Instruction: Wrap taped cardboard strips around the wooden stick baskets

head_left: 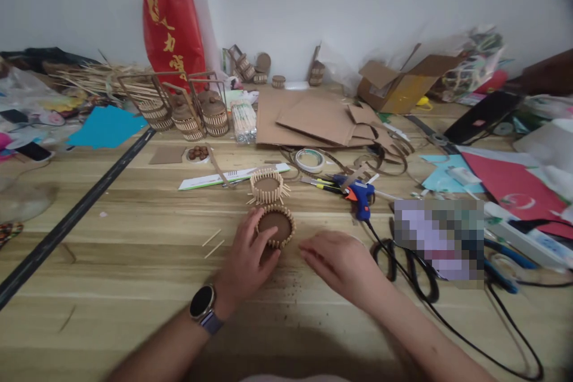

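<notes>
My left hand [248,253] grips a small round basket [283,222] with a brown cardboard base and a wall of short wooden sticks; one finger reaches inside the rim. Just right of this basket, apart from it, my right hand [338,259] has its fingertips pinched together; whatever may be between them is hidden. Behind the held basket stands a second stick ring [267,186], with loose sticks around its foot. Two thin wooden sticks [212,243] lie on the table left of my left hand. Dark crumbs are scattered between my wrists.
A blue glue gun [363,196] lies on the right, its black cable [430,292] looping near my right forearm. Behind are a tape roll [310,159], cardboard sheets [313,116], a bowl of brown balls [197,153] and finished handled baskets [215,116]. A black strip [80,215] crosses the left side.
</notes>
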{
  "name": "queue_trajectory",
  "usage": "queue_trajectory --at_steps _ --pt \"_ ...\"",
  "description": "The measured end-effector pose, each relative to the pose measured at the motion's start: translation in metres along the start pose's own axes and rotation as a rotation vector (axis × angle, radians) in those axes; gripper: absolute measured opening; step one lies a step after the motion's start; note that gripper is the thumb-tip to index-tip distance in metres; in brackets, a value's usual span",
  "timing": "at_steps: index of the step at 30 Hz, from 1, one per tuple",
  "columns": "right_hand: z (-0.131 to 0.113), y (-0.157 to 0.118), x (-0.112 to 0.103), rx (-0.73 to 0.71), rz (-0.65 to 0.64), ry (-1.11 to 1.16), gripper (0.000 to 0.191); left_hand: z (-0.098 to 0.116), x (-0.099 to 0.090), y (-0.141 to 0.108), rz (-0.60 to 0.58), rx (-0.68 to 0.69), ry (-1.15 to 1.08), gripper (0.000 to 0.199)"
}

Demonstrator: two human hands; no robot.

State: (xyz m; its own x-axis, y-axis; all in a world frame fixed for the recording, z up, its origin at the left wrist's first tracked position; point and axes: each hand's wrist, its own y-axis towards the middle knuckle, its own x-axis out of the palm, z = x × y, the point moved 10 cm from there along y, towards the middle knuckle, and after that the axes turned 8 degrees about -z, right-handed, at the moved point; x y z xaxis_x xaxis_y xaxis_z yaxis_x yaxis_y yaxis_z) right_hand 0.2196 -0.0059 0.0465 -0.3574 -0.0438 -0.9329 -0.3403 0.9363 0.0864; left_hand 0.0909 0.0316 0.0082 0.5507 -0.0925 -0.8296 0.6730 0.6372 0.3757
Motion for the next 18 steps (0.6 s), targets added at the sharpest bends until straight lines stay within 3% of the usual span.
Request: queue_trajectory --at_steps 3,6,9,12,14,18 --pt "0.029 -0.055 0.005 0.197 0.060 -0.050 0.031 0.005 0.002 0.000 -0.008 0.028 0.005 0.029" --pt "0.078 -0.118 -0.013 0.520 0.270 -0.119 0.030 0.010 0.002 -0.001 -0.004 0.058 0.013 0.029" --pt "0.111 -0.160 -0.021 0.733 0.332 -0.134 0.038 0.012 0.002 -0.001 0.007 0.076 0.038 0.029" --pt "0.132 -0.175 -0.024 0.908 0.311 -0.166 0.041 0.014 0.001 -0.002 0.038 0.093 0.066 0.027" --pt "0.144 -0.172 -0.020 1.012 0.218 -0.193 0.037 0.014 0.001 -0.002 0.050 0.099 0.076 0.027" --pt "0.154 -0.149 -0.012 1.033 0.029 -0.203 0.030 0.013 0.003 -0.003 0.043 0.098 0.090 0.028"
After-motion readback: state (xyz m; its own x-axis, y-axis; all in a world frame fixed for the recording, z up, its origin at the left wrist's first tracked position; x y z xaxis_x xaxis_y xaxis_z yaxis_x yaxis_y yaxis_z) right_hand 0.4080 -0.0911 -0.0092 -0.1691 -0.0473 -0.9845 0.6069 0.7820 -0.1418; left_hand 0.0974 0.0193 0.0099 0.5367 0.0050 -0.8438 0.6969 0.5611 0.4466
